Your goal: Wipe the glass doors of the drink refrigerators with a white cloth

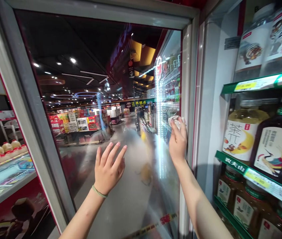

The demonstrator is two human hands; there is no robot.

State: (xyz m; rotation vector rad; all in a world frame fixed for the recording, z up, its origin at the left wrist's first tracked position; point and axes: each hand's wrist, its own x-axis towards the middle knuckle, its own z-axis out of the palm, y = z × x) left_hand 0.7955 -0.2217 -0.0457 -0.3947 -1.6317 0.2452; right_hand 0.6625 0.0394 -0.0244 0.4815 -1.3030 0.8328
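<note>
A glass door [136, 186] in a grey metal frame fills the middle of the head view. High on its right side, my right hand [178, 142] presses a crumpled white tissue or cloth [177, 122] to the pane, close to the frame. My left hand [109, 167] is at the lower middle of the pane with its fingers spread and nothing held. Whether its palm touches the glass I cannot tell. A thin green band [99, 192] circles the left wrist. Smears and reflections show across the glass.
To the right, shelves hold bottled drinks [243, 132] behind green price rails [257, 176]. A chest freezer [6, 179] with round-topped containers [4, 149] stands at the left, beyond the door frame [38, 132]. Store aisles with boxed goods [81, 124] appear in the glass.
</note>
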